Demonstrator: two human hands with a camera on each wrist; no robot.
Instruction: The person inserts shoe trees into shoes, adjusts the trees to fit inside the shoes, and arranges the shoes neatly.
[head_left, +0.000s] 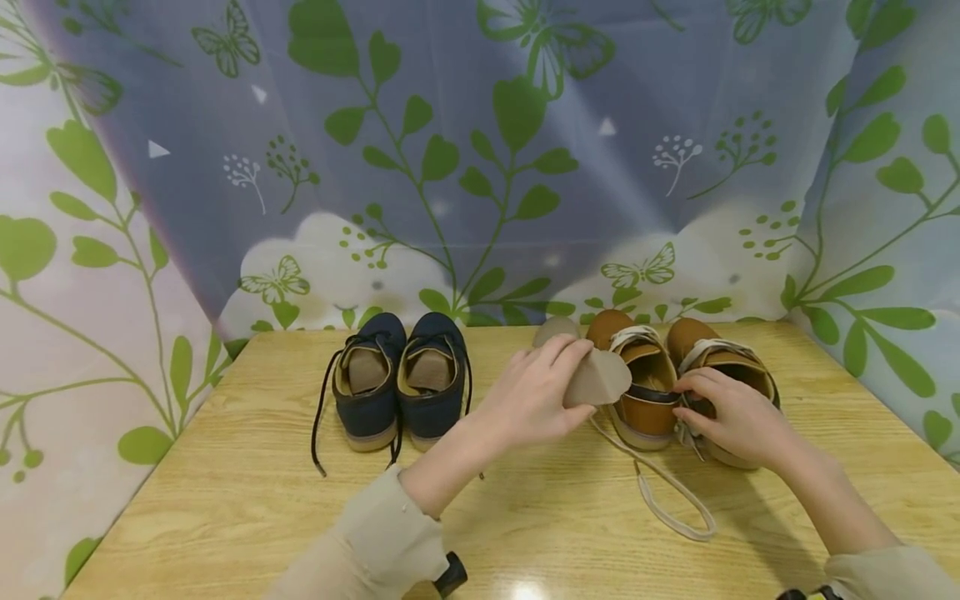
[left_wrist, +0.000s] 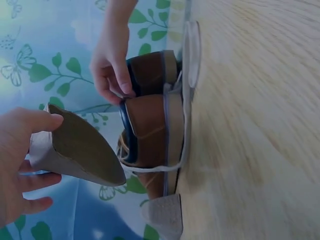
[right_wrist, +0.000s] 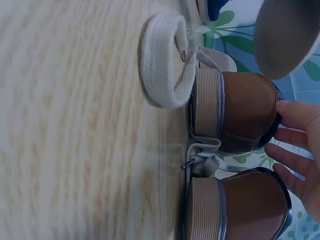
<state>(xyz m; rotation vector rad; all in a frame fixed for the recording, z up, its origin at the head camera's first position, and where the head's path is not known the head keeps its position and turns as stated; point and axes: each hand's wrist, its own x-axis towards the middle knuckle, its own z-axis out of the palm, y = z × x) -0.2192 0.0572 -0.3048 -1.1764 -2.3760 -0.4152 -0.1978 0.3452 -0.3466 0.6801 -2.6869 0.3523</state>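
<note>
My left hand (head_left: pixel 536 392) grips a grey-beige cardboard shoe insert (head_left: pixel 600 377), hollow and pointed in the left wrist view (left_wrist: pixel 85 147), above and beside the nearer brown shoe. That brown shoe (head_left: pixel 648 414) stands with its heel toward me and a cream lace trailing off it. At its heel collar, my right hand (head_left: pixel 738 417) pinches the rim between thumb and fingers. Right beside it stands the other brown shoe (head_left: pixel 738 358), partly covered by my right hand. A second shoe insert (head_left: pixel 557 327) lies on the table behind my left hand.
Two navy shoes (head_left: pixel 367 425) with black laces stand side by side on the left, inserts (head_left: pixel 431 371) inside them. The loose cream lace (head_left: pixel 682 525) curls over the wooden table (head_left: pixel 247 517). A leaf-patterned cloth (head_left: pixel 450 167) hangs behind and along both sides.
</note>
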